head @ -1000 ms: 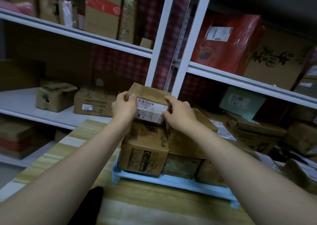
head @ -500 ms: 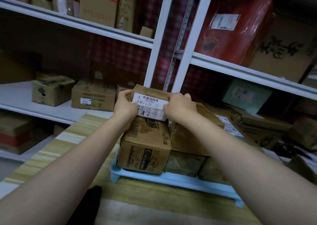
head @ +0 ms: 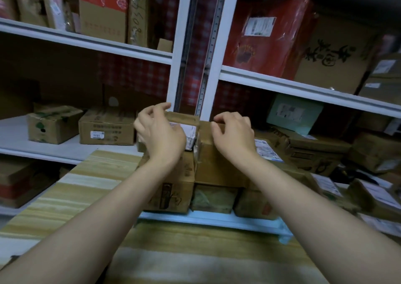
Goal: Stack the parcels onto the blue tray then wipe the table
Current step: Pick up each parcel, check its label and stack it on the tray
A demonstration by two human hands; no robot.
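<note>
A blue tray (head: 217, 221) sits on the striped wooden table (head: 91, 192) and carries several brown cardboard parcels in two layers. A small parcel with a white label (head: 187, 125) lies on top of the stack's left box (head: 180, 188), beside a wider brown box (head: 217, 164). My left hand (head: 160, 134) hovers over the small parcel's left side, fingers apart and curled, partly hiding it. My right hand (head: 235, 134) is over the wider box just right of the small parcel, fingers spread, holding nothing.
White shelves (head: 282, 82) full of cardboard boxes rise right behind the table. More labelled parcels (head: 373, 197) lie piled on the right. Two boxes (head: 106, 127) stand on the lower left shelf. Bare tabletop stretches in front of and left of the tray.
Both hands set the small labelled parcel flat on top of the stack, then let go and lifted off it, the right hand shifting to the right.
</note>
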